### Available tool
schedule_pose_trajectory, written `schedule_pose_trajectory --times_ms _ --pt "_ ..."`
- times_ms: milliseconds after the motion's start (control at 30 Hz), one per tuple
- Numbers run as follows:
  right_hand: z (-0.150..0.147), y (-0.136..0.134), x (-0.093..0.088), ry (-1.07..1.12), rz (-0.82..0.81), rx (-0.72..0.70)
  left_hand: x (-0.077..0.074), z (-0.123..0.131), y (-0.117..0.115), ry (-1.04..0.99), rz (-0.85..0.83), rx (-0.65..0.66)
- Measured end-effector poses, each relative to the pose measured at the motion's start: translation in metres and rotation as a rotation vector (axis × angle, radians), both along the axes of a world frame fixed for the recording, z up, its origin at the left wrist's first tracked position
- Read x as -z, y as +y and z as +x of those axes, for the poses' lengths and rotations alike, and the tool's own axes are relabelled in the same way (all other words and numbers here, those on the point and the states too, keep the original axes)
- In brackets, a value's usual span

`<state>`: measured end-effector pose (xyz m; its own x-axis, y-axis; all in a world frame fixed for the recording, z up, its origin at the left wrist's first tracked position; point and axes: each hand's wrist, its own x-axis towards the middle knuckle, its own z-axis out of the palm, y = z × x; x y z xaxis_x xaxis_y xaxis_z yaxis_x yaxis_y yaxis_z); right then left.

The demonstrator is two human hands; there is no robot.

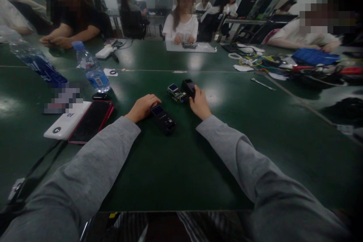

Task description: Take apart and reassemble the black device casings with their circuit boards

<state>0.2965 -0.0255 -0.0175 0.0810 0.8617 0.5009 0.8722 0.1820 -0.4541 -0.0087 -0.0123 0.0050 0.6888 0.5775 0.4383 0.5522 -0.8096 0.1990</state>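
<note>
My left hand [144, 107] curls its fingers at the upper left end of a black handheld device [163, 119], which lies slanted on the green table and has a small dark screen. My right hand [200, 103] grips the right side of a black plastic casing [188, 87]; the fingers partly cover it. Between the hands, slightly farther off, a green circuit board [177, 95] with a small display rests against or close beside the casing. Whether those two touch cannot be made out.
A red-edged phone [91, 121], a white power bank [66, 123], a small black case [101, 96] and water bottles [95, 72] stand or lie left. Tangled cables and a blue tray [314, 56] occupy the far right, near a metal wrench-like tool [262, 84]. People sit opposite.
</note>
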Motion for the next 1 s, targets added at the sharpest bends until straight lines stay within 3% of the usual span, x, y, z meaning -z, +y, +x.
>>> schedule_pose_trajectory --times_ms 100,200,267,400,633,733,833,933,1000 --pt "-0.002 -0.002 0.001 -0.058 0.035 0.071 0.001 0.000 0.002 0.005 -0.003 0.004" --pt "-0.009 -0.011 -0.011 -0.081 0.160 0.097 0.002 0.000 0.002 0.001 -0.004 0.011" --pt "-0.015 -0.018 -0.019 -0.130 0.161 -0.014 0.002 0.000 0.001 -0.006 -0.003 0.017" --pt "-0.023 -0.022 -0.023 -0.316 0.004 -0.358 0.002 0.001 0.001 -0.013 0.015 0.022" --pt "-0.030 -0.030 -0.023 -0.305 -0.052 -0.362 0.002 -0.001 0.002 -0.008 0.011 0.027" --pt "-0.029 -0.061 -0.025 -0.295 -0.045 -0.357 0.002 -0.001 0.002 -0.006 0.007 0.025" --pt "-0.013 -0.112 -0.025 -0.329 -0.047 -0.409 0.002 0.000 0.001 -0.014 0.002 0.027" --pt "0.033 -0.164 -0.020 -0.338 -0.090 -0.391 0.000 0.001 -0.001 -0.017 -0.013 0.024" --pt "0.086 -0.189 -0.015 -0.320 -0.122 -0.309 0.000 0.001 -0.001 -0.021 -0.025 0.024"
